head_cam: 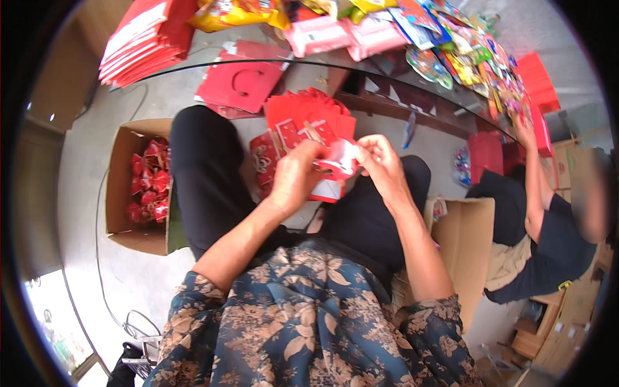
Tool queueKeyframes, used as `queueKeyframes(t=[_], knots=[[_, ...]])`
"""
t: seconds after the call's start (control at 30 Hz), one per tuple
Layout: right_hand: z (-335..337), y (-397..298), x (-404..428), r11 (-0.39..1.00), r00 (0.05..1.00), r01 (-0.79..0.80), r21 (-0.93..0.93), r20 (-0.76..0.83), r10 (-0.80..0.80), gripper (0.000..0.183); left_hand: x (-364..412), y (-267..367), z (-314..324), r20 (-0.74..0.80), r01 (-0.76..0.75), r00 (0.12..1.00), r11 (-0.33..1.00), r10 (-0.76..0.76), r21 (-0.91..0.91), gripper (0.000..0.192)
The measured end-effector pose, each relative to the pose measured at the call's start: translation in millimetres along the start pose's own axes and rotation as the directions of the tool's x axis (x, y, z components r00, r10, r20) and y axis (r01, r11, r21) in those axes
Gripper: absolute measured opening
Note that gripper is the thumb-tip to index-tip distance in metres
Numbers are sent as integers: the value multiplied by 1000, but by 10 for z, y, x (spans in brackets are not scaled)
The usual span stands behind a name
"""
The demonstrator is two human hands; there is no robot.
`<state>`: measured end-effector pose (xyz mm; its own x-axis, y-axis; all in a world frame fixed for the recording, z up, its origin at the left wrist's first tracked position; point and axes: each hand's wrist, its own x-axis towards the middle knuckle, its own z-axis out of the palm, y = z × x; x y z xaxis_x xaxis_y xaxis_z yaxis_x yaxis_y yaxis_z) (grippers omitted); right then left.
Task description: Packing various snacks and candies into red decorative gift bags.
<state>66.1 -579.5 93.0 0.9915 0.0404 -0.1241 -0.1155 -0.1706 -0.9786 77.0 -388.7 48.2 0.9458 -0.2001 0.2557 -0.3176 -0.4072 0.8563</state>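
Between my knees, my left hand (302,169) grips a small red and white paper or film piece (341,157), thumb on top. My right hand (382,162) has its thumb and forefinger pinched at the piece's right edge, other fingers curled. Just beyond the hands lies a pile of red paper bags (309,111), with patterned red packets (263,157) at its left side. Part of the pile is hidden under my left hand. Whether the piece is joined to a packet below it, I cannot tell.
An open cardboard box (113,193) with red wrapped bundles (154,179) stands left of my knee. Another cardboard box (464,242) is at my right. A glass-topped table ahead bears stacked red bags (150,38), pink packs (319,35) and snacks (464,63). A co-worker (541,242) reaches toward it.
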Motion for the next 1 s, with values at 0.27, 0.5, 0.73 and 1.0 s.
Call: queueKeyframes(t=[0.27,0.5,0.73,1.0], knots=[[-45,-499,1,965,961,239,104,-170,-220,11,195,649,-462,-198,-190,967,971,160,-143,29],[-98,-377,214,979,990,122,163,-88,-109,13,-27,850,-2076,-602,-138,782,987,159,81,28],[-27,-100,371,985,999,-12,172,-51,21,13,-640,-242,-3299,-664,222,747,943,-2,248,32],[49,51,507,987,995,-91,133,-34,96,13,-1332,-1048,-3606,-204,554,813,615,-546,562,26]])
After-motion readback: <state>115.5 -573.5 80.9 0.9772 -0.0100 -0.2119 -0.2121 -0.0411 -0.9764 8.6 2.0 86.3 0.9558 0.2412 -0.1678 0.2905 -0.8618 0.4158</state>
